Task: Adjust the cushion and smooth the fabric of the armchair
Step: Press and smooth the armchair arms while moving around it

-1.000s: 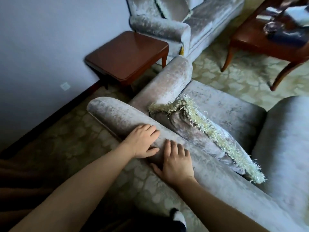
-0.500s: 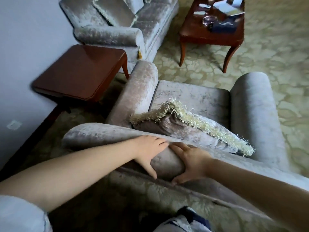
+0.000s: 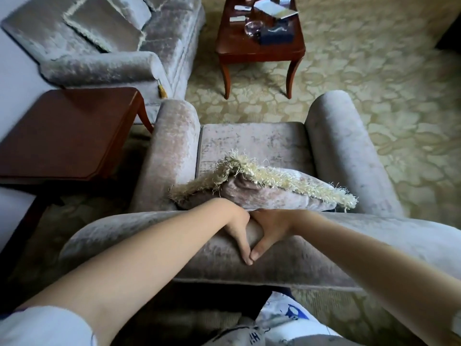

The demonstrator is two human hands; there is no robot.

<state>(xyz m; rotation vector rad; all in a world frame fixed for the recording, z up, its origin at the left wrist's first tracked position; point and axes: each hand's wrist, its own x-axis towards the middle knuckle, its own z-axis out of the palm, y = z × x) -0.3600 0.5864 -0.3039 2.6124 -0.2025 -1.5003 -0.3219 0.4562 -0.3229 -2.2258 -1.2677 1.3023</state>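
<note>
I look from behind at a grey velvet armchair point(image 3: 254, 141). Its rolled backrest point(image 3: 361, 236) runs across the lower middle of the view. A matching cushion point(image 3: 262, 193) with a cream fringe leans against the front of the backrest, tilted, with its left corner folded up. My left hand point(image 3: 237, 228) and my right hand point(image 3: 270, 227) lie side by side over the top of the backrest at its middle. Both thumbs stretch down the near side, and their tips touch. The fingers reach over the crest toward the cushion and are hidden.
A dark wooden side table point(image 3: 67, 131) stands left of the armchair. Behind it is a grey sofa point(image 3: 104, 63) with cushions. Beyond the seat, a wooden coffee table point(image 3: 259, 49) holds papers and small objects. Patterned carpet point(image 3: 374, 96) covers the floor.
My view swung from the chair's left rear corner to straight behind it. Both hands slid along the backrest to its middle and further over the top, and the thumbs met.
</note>
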